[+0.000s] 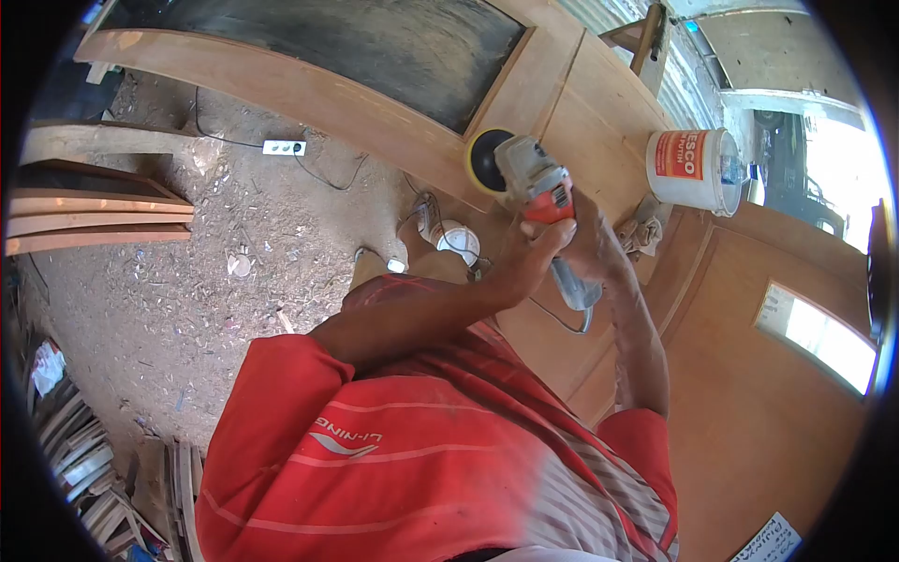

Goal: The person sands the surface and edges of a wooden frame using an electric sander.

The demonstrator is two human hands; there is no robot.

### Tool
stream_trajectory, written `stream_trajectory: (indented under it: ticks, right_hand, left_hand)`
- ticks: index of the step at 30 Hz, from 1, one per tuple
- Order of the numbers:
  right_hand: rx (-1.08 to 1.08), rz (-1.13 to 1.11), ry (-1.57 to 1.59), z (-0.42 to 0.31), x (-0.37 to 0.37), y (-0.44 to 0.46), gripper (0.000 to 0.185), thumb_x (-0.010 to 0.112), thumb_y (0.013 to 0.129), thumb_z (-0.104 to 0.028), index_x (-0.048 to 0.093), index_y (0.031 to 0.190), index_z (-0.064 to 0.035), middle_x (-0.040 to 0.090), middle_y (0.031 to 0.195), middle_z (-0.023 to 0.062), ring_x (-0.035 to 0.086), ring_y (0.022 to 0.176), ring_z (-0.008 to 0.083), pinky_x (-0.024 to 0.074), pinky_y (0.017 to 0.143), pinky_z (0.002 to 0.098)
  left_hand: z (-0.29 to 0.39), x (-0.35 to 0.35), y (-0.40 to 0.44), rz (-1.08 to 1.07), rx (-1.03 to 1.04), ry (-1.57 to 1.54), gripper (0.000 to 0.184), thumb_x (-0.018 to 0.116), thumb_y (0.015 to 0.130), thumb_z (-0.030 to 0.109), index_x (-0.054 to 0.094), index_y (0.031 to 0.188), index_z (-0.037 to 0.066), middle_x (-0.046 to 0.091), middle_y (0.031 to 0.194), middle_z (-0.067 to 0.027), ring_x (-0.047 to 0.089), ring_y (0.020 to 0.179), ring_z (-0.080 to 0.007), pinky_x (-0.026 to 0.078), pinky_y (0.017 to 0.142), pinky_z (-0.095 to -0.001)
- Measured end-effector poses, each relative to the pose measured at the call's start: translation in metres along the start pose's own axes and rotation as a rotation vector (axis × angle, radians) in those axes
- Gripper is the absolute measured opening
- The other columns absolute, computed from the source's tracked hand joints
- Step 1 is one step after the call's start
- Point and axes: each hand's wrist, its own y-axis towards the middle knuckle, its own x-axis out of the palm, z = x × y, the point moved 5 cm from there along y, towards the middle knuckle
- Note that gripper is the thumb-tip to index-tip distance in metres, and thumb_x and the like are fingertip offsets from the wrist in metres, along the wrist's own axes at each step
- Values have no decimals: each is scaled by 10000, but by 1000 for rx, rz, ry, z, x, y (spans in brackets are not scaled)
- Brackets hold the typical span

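My left hand (532, 253) and my right hand (590, 242) are both closed around an angle grinder (536, 173) with a grey head, a red section and a grey rear handle. The left thumb lies across the red part, while the right hand wraps the body just beside it. A round pad (487, 161) with a yellow rim is fitted to the tool. It is tilted against or very near the frame of a wooden door (412, 131), close to the corner of its dark panel (337, 51). I cannot tell whether the pad touches the wood.
A white bucket (695, 170) with a red label stands on the wood at right, beside a crumpled cloth (640, 238). The grinder's cord (562, 323) hangs below its handle. A white power strip (284, 147) lies on the debris-strewn floor (215, 272). Wooden pieces (103, 220) are stacked left.
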Motion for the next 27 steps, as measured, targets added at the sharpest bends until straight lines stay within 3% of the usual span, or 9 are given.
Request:
stream_trajectory:
  ticks: [3, 7, 14, 22, 24, 27]
  right_hand:
    - [-11, 8, 116, 5, -20, 24, 464, 800, 787, -139, 650, 1212, -28, 744, 1055, 107, 698, 985, 199, 540, 888, 371]
    - [-6, 126, -44, 20, -63, 74, 426, 777, 794, -131, 693, 1199, -29, 757, 1040, 94, 699, 973, 168, 545, 884, 365]
    - [-67, 184, -115, 33, -105, 148, 419, 720, 880, -259, 688, 1221, -18, 757, 1010, 133, 711, 949, 191, 555, 830, 393]
    - [-81, 91, -95, 9, -48, 62, 431, 767, 850, -223, 668, 1203, 3, 752, 1009, 116, 698, 949, 171, 553, 830, 373]
    - [-43, 46, -79, 0, -30, 29, 414, 745, 877, -245, 660, 1211, -15, 744, 1030, 136, 676, 971, 162, 531, 876, 381]
    - [-123, 74, -77, 1, -5, 1, 460, 790, 840, -233, 649, 1213, -6, 736, 1047, 111, 688, 941, 154, 556, 817, 371]
  left_hand:
    - [20, 13, 36, 27, -15, 27, 432, 671, 955, 262, 560, 1313, 47, 615, 1119, -14, 590, 992, -95, 502, 873, -315]
    - [34, 29, 109, -67, 16, 10, 391, 657, 942, 300, 608, 1276, 104, 620, 1117, 6, 590, 996, -89, 475, 880, -292]
    - [61, 40, 185, -5, 123, 51, 430, 655, 895, 320, 608, 1256, 93, 625, 1089, -8, 602, 987, -120, 484, 885, -310]
    - [32, 25, 83, 116, 137, 78, 328, 645, 941, 299, 620, 1187, 82, 604, 1018, 22, 562, 932, -70, 468, 807, -280]
    - [21, 21, 49, 107, 132, 55, 349, 647, 947, 238, 587, 1248, 71, 601, 1064, 1, 560, 973, -93, 470, 865, -300]
    - [18, 19, 13, 68, 147, -10, 358, 638, 960, 199, 572, 1282, 59, 597, 1071, -5, 560, 987, -107, 473, 886, -310]
